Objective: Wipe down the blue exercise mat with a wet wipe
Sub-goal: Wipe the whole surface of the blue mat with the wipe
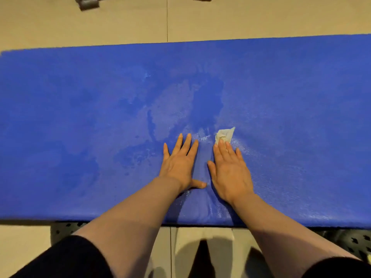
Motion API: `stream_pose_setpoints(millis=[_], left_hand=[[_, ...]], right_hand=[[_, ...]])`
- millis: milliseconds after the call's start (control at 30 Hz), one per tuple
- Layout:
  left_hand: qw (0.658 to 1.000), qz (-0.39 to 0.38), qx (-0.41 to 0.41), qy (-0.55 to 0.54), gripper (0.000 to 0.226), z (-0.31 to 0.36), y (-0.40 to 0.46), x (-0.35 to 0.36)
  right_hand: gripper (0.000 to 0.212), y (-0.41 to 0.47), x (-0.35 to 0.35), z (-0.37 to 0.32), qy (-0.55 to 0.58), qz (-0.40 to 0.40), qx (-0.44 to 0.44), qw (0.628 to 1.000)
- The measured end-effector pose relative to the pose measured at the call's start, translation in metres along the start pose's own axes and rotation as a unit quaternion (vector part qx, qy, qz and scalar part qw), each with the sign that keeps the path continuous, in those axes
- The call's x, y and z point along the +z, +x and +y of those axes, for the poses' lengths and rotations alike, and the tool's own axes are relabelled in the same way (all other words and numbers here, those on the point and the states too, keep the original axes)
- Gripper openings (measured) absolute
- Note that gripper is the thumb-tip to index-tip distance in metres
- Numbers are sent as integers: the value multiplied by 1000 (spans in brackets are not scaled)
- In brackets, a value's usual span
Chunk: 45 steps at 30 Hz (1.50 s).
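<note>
Wiping pass at the near middle of the flat blue foam exercise mat (80,117).

The right hand (230,173) presses the crumpled pale wet wipe (224,134) under straight fingers (grip flat, not curled) to spread pressure. The left hand (180,163), flat and holding nothing, likely braces the mat on the tiled floor (120,23).

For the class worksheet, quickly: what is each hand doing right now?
Left hand: open, flat on the blue mat, holding nothing.
Right hand: open, straight fingers pressing the wet wipe onto the mat.
</note>
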<state>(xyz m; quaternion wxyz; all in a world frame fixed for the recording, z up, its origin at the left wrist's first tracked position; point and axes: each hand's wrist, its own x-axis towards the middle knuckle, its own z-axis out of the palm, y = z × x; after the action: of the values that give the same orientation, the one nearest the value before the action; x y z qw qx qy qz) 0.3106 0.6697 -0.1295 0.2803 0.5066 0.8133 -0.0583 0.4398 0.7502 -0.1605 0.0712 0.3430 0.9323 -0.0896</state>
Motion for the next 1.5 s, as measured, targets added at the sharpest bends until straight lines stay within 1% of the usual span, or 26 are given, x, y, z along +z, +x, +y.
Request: stream_pose_setpoints(millis=[67, 100, 133, 233, 333, 400, 467, 533, 633, 733, 800, 867, 933, 1000, 1067, 1167, 1233, 1300, 1367, 1467, 1500], left_hand=[[999, -47, -11, -7, 134, 1, 14, -13], [998, -65, -14, -11, 136, 4, 18, -17], [997, -76, -14, -12, 136, 7, 21, -19], [996, -85, -10, -9, 131, 4, 25, -22], [996, -90, -9, 8, 128, -11, 33, -36], [995, -91, -5, 32, 128, -14, 38, -40], [995, -88, -4, 38, 129, -12, 40, -36], [996, -81, -6, 38, 129, -11, 37, -31], [997, -63, 1, 35, 126, -13, 35, -27], [997, -58, 4, 42, 127, -15, 36, -25], [997, -62, 1, 44, 128, -15, 37, -25], [997, -64, 1, 49, 128, -16, 36, -24], [997, -61, 4, 56, 127, -17, 35, -24], [997, -54, 9, 60, 126, -16, 34, -24], [996, -53, 14, 65, 125, -15, 34, -24], [996, -52, 13, 71, 125, -15, 36, -27], [996, -58, 10, 71, 125, -16, 35, -27], [995, -60, 11, 73, 125, -18, 33, -26], [995, -57, 12, 77, 125, -19, 32, -24], [995, -49, 18, 81, 125, -17, 33, -25], [995, -48, 19, 82, 125, -17, 34, -25]], right_hand=[[70, 5, 3, -3, -3, 39, 20, 999], [65, 1, 7, -6, 0, 66, 24, 998], [63, -5, 10, -10, 6, 76, 23, 997], [71, -11, 15, -21, 25, 77, 23, 996], [61, 25, 5, -20, 31, 87, 27, 995], [57, 47, -4, -16, 36, 50, 39, 997], [60, 50, -5, -14, 41, 50, 52, 997], [59, 36, 0, -20, 33, 66, 36, 997], [56, 10, 8, -28, 36, 52, 12, 998], [55, 27, 0, -17, 19, 69, 31, 997], [54, 46, -14, -9, 12, 35, 46, 998], [56, 56, -15, -5, 33, 20, 58, 998], [58, 48, -12, -10, 28, 33, 59, 997], [60, 32, 0, -18, 42, 58, 40, 997], [57, 16, 8, -23, 55, 39, 28, 997], [59, 33, -1, -12, 32, 71, 32, 996], [58, 52, -16, -8, 20, 22, 44, 999], [56, 62, -16, -7, 38, 3, 66, 997], [55, 51, -12, -13, 55, 11, 75, 996], [54, 20, 5, -25, 52, 70, 40, 995], [55, 13, 7, -26, 54, 59, 32, 996]])
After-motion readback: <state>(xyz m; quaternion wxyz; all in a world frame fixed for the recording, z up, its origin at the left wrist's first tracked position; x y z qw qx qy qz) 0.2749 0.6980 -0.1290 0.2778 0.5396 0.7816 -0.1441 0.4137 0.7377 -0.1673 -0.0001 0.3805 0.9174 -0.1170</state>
